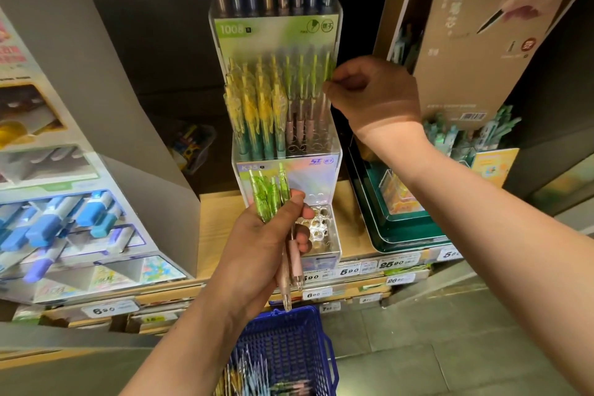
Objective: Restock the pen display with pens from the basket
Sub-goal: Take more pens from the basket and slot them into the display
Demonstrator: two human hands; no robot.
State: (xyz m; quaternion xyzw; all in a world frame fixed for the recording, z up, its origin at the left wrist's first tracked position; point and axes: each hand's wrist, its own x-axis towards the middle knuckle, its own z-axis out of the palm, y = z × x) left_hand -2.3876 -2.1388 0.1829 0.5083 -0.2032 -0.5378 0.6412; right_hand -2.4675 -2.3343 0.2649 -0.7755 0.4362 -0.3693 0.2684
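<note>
A person's left hand [260,235] grips a bundle of green-capped pens [273,199] with translucent pink barrels, fingers closed around them in front of the lowest tier of a clear acrylic pen display [334,170] on a wooden shelf [218,212]. The right hand [376,96] pinches the green top of one pen [328,69] standing at the right edge of the middle tier, beside yellow-clipped pens [257,106]. Round slots in the bottom tier stand open. Below, a blue plastic mesh basket [289,347] holds more wrapped pens
</note>
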